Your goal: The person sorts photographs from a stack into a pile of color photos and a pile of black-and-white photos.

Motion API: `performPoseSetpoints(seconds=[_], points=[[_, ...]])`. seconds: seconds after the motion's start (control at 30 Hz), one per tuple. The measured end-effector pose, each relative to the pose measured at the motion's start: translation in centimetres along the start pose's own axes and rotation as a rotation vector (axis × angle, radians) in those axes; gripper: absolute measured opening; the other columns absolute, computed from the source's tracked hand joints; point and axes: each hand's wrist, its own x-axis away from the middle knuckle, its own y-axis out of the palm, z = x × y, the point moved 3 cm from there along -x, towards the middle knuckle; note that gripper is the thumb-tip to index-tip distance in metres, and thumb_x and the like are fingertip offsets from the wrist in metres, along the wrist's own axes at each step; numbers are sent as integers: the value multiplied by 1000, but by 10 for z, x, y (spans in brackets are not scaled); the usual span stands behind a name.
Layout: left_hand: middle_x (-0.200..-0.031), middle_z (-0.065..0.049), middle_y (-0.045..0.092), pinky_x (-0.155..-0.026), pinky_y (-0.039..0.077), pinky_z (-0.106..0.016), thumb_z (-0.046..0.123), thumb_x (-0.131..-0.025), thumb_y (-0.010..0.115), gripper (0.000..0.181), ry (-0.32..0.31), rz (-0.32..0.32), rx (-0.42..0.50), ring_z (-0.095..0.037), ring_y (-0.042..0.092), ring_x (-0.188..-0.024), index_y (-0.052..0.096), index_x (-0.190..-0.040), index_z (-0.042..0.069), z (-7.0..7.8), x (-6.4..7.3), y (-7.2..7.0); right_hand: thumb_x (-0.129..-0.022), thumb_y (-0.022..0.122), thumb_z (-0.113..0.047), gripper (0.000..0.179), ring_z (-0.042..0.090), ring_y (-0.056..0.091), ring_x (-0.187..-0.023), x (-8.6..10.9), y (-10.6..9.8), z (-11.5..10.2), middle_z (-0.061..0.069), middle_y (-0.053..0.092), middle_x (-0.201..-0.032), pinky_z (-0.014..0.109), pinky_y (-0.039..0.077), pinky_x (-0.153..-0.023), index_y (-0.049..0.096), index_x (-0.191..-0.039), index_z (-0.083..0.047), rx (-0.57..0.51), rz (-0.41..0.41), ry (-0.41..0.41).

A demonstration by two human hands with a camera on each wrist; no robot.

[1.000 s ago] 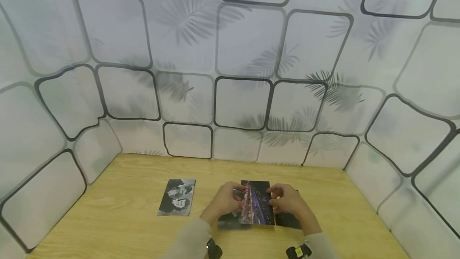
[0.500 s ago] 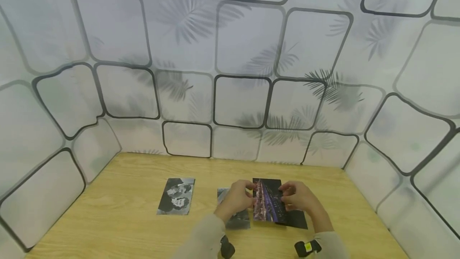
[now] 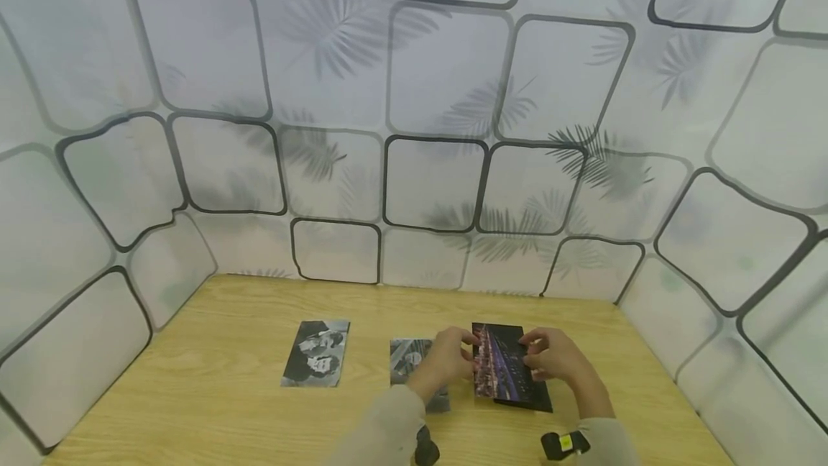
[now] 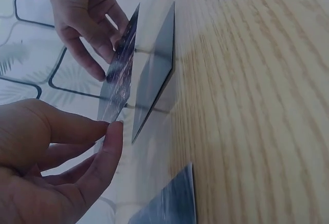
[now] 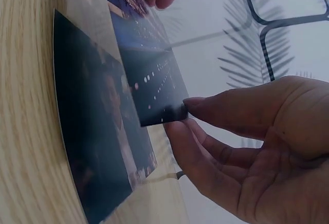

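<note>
1. Left hand (image 3: 451,357): thumb and fingertip pinch one edge of the night-lights photo (image 3: 501,364); right hand (image 3: 558,356) pinches the opposite edge
2. Position: night-lights photo held above the dark photo (image 5: 87,121), gap visible in left wrist view; dark photo lies on the table (image 3: 226,358)
3. Technique (judged): light, even pinch at the margins; print looks thin, likely to bow or smudge
4. Move both edges together, without twisting
5. Watch left forearm: it crosses over a grey photo (image 3: 404,362); sleeve could drag it, so lift clear
</note>
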Motion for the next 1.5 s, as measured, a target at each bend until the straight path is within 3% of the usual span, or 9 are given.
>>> performPoseSetpoints(seconds=[0.27, 0.5, 0.73, 0.83, 1.03, 1.2, 1.5], points=[[-117, -23, 69, -47, 36, -18, -21, -79, 67, 44, 55, 17, -60, -7, 45, -58, 68, -122, -10, -1, -9, 14, -88, 66, 12, 40, 22, 68, -83, 1, -7, 8, 23, 61, -103, 40, 66, -70, 59, -127, 13, 15, 11, 27], [-117, -26, 70, -50, 39, -19, -21, -78, 68, 43, 62, 28, -115, -7, 46, -58, 68, -119, -11, 2, -12, 21, -88, 66, 13, 40, 23, 68, -84, 0, -11, 16, 25, 61, -104, 41, 66, -71, 58, -127, 13, 17, 11, 41], [-111, -23, 71, -61, 54, -24, -18, -77, 71, 43, 50, 23, -136, -17, 63, -76, 69, -119, -9, 1, -15, 26, -87, 67, 13, 39, 24, 68, -85, -1, -13, 22, 26, 62, -103, 44, 66, -74, 59, -125, 14, 27, 17, 44], [-109, -21, 72, -63, 54, -25, -16, -78, 71, 43, 54, 7, -140, -16, 63, -78, 68, -120, -9, 1, -13, 28, -86, 68, 12, 38, 26, 68, -85, -1, -13, 24, 26, 62, -102, 46, 65, -74, 60, -123, 14, 50, 24, 41], [-101, -17, 70, -61, 46, -21, -13, -80, 70, 45, 55, -30, -151, -7, 51, -69, 65, -125, -11, 2, -11, 32, -86, 68, 12, 37, 26, 68, -85, -1, -13, 25, 26, 63, -101, 44, 65, -72, 61, -121, 14, 67, 49, 57], [-83, -11, 64, -59, 40, -21, -14, -80, 70, 46, 66, -51, -149, -9, 46, -66, 64, -126, -13, 0, -11, 34, -86, 68, 11, 36, 26, 68, -84, -2, -13, 27, 25, 64, -99, 43, 66, -71, 61, -120, 14, 69, 57, 67], [-72, -5, 55, -58, 37, -23, -8, -84, 74, 45, 57, -67, -148, -10, 43, -61, 65, -128, -7, -3, -12, 35, -90, 62, 5, 36, 27, 69, -86, -3, -14, 32, 30, 66, -107, 43, 66, -73, 58, -124, 15, 65, 63, 87]])
